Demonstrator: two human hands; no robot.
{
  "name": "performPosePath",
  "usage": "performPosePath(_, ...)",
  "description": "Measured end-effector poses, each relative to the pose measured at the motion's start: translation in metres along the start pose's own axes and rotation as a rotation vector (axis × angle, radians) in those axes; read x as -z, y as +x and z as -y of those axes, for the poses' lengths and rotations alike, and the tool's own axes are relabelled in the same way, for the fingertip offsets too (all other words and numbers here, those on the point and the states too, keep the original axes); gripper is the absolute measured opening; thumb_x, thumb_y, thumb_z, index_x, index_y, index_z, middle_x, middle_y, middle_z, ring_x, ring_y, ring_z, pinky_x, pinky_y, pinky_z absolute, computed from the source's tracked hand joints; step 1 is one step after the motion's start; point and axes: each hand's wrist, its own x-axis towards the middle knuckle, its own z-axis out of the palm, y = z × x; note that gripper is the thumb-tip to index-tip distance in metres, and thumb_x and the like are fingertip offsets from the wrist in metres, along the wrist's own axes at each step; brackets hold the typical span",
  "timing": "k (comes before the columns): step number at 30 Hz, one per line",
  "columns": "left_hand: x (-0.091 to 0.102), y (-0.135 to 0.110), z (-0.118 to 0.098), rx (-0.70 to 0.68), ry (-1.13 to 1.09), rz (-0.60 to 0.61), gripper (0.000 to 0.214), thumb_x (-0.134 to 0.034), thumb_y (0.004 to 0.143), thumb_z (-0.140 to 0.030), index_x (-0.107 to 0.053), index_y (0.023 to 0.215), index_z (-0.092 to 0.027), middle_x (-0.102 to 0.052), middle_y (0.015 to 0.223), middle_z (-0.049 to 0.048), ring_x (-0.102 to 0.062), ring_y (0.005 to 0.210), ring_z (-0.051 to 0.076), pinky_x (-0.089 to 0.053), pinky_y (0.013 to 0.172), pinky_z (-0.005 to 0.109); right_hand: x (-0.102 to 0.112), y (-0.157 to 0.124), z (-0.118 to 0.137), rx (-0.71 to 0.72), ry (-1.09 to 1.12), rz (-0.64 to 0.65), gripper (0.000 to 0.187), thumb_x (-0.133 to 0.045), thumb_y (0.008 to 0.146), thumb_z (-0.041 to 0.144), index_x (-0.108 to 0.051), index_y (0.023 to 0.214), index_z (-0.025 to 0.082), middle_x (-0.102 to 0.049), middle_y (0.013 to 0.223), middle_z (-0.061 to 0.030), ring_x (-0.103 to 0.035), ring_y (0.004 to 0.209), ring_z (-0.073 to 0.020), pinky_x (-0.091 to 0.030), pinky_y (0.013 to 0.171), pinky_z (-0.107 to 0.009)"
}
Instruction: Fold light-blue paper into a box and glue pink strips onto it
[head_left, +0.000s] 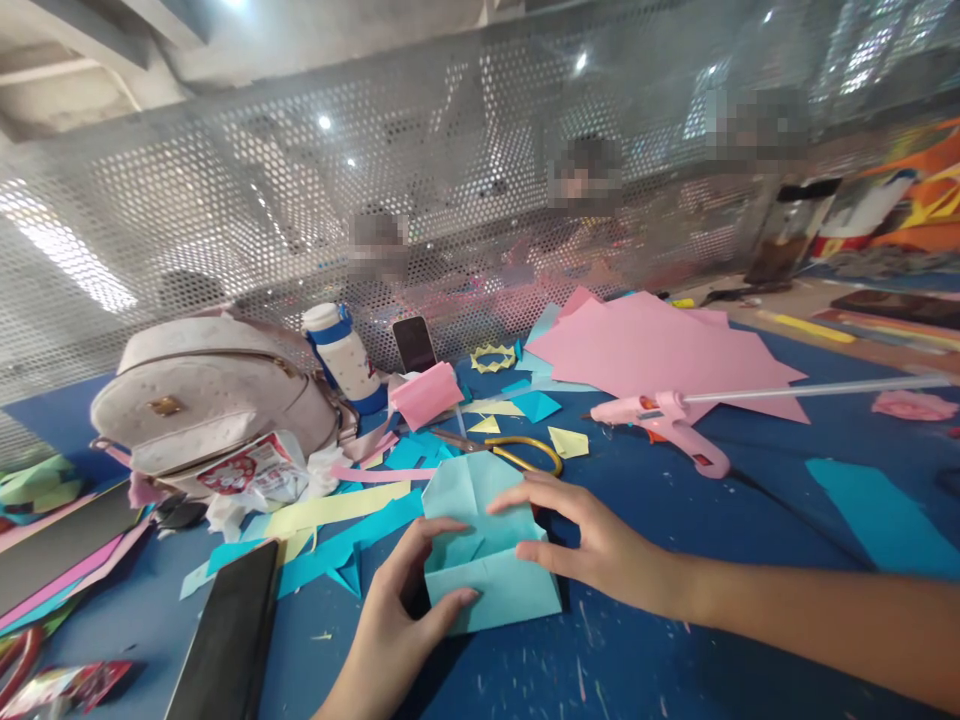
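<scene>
the pale blue folded paper sheet (pixel 487 560) lies flat on the dark blue surface (pixel 675 650) right in front of you, with both hands on it. it shows a pointed flap at the top, a centre crease and a band folded up across the bottom. your left hand (pixel 397 620) is curled narrow at its left edge, thumb and forefinger closed on the lower band. your right hand (pixel 600 550) is spread wide and flat, fingertips pressing the upper right. this reads as pressing in a crease; a clean next fold would call for edges kept lined up and firm pressure along the line. just behind lie yellow-handled scissors (pixel 525 448), a pink glue gun (pixel 667 420), loose pink paper sheets (pixel 652 350) and cut scraps; a pale pink backpack (pixel 202 390) sits at the left.
</scene>
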Motion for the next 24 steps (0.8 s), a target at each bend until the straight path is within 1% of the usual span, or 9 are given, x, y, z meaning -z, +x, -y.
performPosePath(3,-0.003,-0.006,-0.007,-0.004,0.041,0.049,0.035,-0.062,0.09,-0.046,-0.064,0.12,-0.026,-0.068,0.105,0.0051,-0.064,0.093,0.022,-0.052,0.08,0.03,-0.001,0.001,0.002,0.017,0.027,0.039,0.017,-0.058,0.096,0.036,-0.068,0.106,0.027,-0.069,0.106,0.0012,-0.061,0.102,-0.0175,-0.045,0.089,-0.03)
performPosePath(5,-0.005,-0.008,-0.01,-0.078,0.119,-0.006,0.033,-0.054,0.095,-0.047,-0.066,0.118,-0.028,-0.066,0.116,0.0069,-0.062,0.106,0.026,-0.05,0.092,0.035,-0.001,0.002,0.003,-0.006,0.045,0.058,0.02,-0.051,0.099,0.036,-0.068,0.102,0.025,-0.07,0.099,0.0006,-0.062,0.094,-0.0159,-0.045,0.084,-0.029)
performPosePath(7,-0.006,-0.008,-0.013,-0.172,0.219,-0.148,0.027,-0.05,0.097,-0.042,-0.068,0.115,-0.03,-0.052,0.141,0.0061,-0.05,0.129,0.029,-0.043,0.105,0.04,-0.001,0.002,0.004,-0.026,0.014,0.07,0.029,-0.045,0.102,0.038,-0.068,0.092,0.023,-0.066,0.088,0.0001,-0.061,0.085,-0.0148,-0.044,0.078,-0.028)
performPosePath(9,-0.007,-0.007,-0.013,-0.213,0.292,-0.251,0.024,-0.049,0.099,-0.033,-0.067,0.113,-0.033,-0.037,0.153,0.0024,-0.038,0.14,0.028,-0.038,0.11,0.042,-0.001,0.002,0.004,-0.018,-0.053,0.039,0.037,-0.043,0.102,0.039,-0.067,0.081,0.022,-0.058,0.086,-0.0011,-0.058,0.083,-0.0148,-0.043,0.077,-0.029)
performPosePath(11,-0.007,-0.007,-0.012,-0.194,0.319,-0.226,0.026,-0.046,0.099,-0.025,-0.066,0.113,-0.035,-0.039,0.151,0.0012,-0.038,0.141,0.026,-0.038,0.111,0.042,-0.002,0.003,0.003,0.002,-0.104,-0.024,0.038,-0.043,0.102,0.037,-0.064,0.075,0.021,-0.05,0.092,-0.0023,-0.055,0.089,-0.0155,-0.044,0.08,-0.029)
performPosePath(16,-0.003,-0.007,-0.011,-0.197,0.372,0.014,0.033,-0.041,0.097,-0.016,-0.066,0.111,-0.033,-0.046,0.144,0.0036,-0.045,0.136,0.024,-0.042,0.11,0.041,-0.004,0.002,0.0,0.001,-0.096,-0.051,0.015,-0.049,0.099,0.028,-0.063,0.095,0.025,-0.051,0.108,-0.0032,-0.053,0.106,-0.0177,-0.042,0.098,-0.034)
performPosePath(20,0.008,-0.001,-0.023,-0.207,0.49,-0.03,0.032,-0.043,0.095,-0.015,-0.066,0.112,-0.029,-0.051,0.141,0.0079,-0.05,0.132,0.027,-0.045,0.107,0.046,-0.005,0.002,-0.005,0.016,-0.072,-0.052,0.025,-0.045,0.1,0.029,-0.06,0.121,0.029,-0.052,0.125,-0.0053,-0.048,0.122,-0.0203,-0.039,0.106,-0.039)
performPosePath(22,0.01,-0.004,-0.038,-0.24,0.485,-0.077,0.03,-0.043,0.095,-0.016,-0.068,0.105,-0.029,-0.061,0.129,0.0079,-0.059,0.12,0.026,-0.051,0.1,0.044,-0.005,0.002,-0.008,0.031,-0.068,-0.058,0.028,-0.045,0.101,0.031,-0.059,0.125,0.029,-0.051,0.13,-0.0061,-0.047,0.126,-0.0215,-0.039,0.108,-0.041)
performPosePath(24,0.004,-0.016,-0.056,-0.341,0.41,-0.032,0.033,-0.045,0.094,-0.018,-0.069,0.109,-0.034,-0.07,0.117,0.0058,-0.066,0.109,0.025,-0.056,0.09,0.04,-0.005,0.002,-0.01,0.047,-0.073,-0.059,0.029,-0.044,0.101,0.032,-0.06,0.125,0.029,-0.052,0.13,-0.0063,-0.047,0.127,-0.0219,-0.038,0.109,-0.042)
